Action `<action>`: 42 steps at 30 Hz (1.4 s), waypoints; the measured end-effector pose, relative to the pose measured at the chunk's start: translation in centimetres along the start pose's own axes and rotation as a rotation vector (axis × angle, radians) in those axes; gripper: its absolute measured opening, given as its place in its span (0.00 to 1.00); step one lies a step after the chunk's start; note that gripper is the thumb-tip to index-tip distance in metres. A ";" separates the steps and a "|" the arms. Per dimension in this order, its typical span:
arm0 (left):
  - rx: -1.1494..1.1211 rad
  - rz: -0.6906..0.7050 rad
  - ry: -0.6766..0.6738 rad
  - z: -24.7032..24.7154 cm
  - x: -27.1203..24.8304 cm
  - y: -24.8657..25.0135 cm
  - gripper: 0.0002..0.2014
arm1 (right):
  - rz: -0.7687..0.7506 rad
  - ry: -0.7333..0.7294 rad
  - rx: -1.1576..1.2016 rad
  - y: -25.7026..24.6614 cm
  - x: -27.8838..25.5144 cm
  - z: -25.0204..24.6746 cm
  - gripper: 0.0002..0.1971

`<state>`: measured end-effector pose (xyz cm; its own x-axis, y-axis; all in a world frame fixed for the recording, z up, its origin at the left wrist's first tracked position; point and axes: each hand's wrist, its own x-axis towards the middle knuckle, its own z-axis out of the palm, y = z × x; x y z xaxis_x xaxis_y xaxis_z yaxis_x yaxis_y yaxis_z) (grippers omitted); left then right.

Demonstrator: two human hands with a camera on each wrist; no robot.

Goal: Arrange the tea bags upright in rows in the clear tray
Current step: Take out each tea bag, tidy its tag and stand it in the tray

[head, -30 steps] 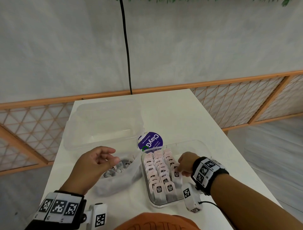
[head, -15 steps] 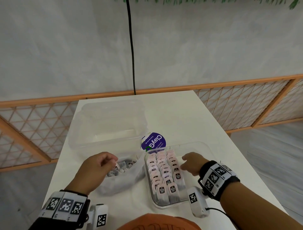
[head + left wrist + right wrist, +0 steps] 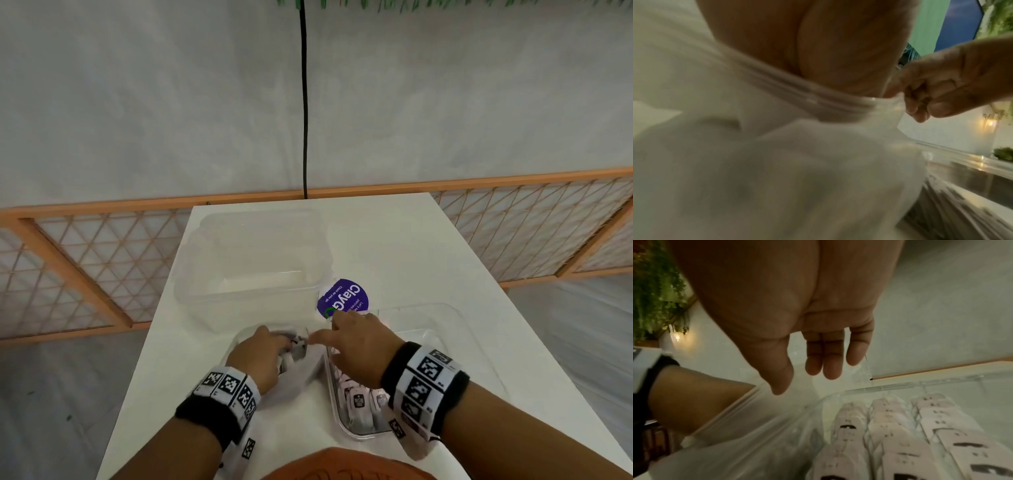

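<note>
A soft clear plastic bag (image 3: 301,373) of loose tea bags lies left of the clear tray (image 3: 445,317). My left hand (image 3: 260,356) reaches into the bag's mouth; its fingers are hidden among the contents, and the left wrist view shows only the palm (image 3: 818,48) and bag film (image 3: 777,162). My right hand (image 3: 356,339) stretches leftward over the tray, loosely bent fingers (image 3: 813,366) at the bag's rim. Nothing shows between thumb and fingers. Pink-tagged tea bags (image 3: 890,426) stand upright in three rows in the tray's left part (image 3: 356,401).
A large clear lidded container (image 3: 253,260) stands at the back left of the white table (image 3: 394,246). A purple round-labelled packet (image 3: 344,298) lies between it and the tray. The tray's right half holds no tea bags. Orange lattice fencing surrounds the table.
My right hand left the tea bag rows and swung left across the tray to the bag's rim. My left hand sank deeper into the bag. The head camera tilted.
</note>
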<state>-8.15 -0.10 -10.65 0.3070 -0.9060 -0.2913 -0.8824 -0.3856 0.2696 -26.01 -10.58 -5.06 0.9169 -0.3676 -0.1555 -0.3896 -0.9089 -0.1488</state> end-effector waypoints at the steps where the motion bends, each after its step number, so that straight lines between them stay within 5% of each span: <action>1: 0.056 0.000 -0.013 -0.1 0.0 0.1 0.17 | 0.004 0.006 -0.014 -0.1 0.1 0.0 0.19; 10: -0.116 0.129 0.053 0.0 -0.1 -0.7 0.04 | 0.007 0.022 0.065 -0.1 0.3 0.8 0.13; 18: -0.267 0.145 0.230 -3.5 -2.4 -0.5 0.10 | 0.030 0.077 0.164 0.7 0.3 0.6 0.11; 22: -0.496 0.082 0.375 -6.1 -3.0 -0.7 0.08 | 0.049 0.156 0.398 0.4 0.5 -0.8 0.13; 27: -1.031 0.123 0.309 -8.1 -3.3 0.2 0.07 | 0.070 0.219 0.814 -0.9 1.3 -3.6 0.18; 33: -1.164 0.255 0.338 -9.3 -3.9 2.1 0.05 | 0.042 0.293 1.068 -1.5 1.4 -5.4 0.11; 35: -1.104 0.302 0.362 -9.7 -4.1 2.4 0.06 | 0.034 0.249 1.120 -1.6 1.1 -5.9 0.17; 39: -1.033 0.401 0.374 -10.6 -4.7 2.7 0.05 | -0.031 -0.034 1.654 -1.8 0.6 -6.6 0.25; 42: -1.085 0.457 0.376 -11.1 -4.8 3.1 0.03 | -0.052 -0.189 1.796 -1.8 0.1 -7.3 0.19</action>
<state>-8.40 1.16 1.79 0.2899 -0.9202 0.2631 -0.2379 0.1969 0.9511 -24.57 -10.42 2.32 0.9586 -0.2072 -0.1951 -0.0903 0.4285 -0.8990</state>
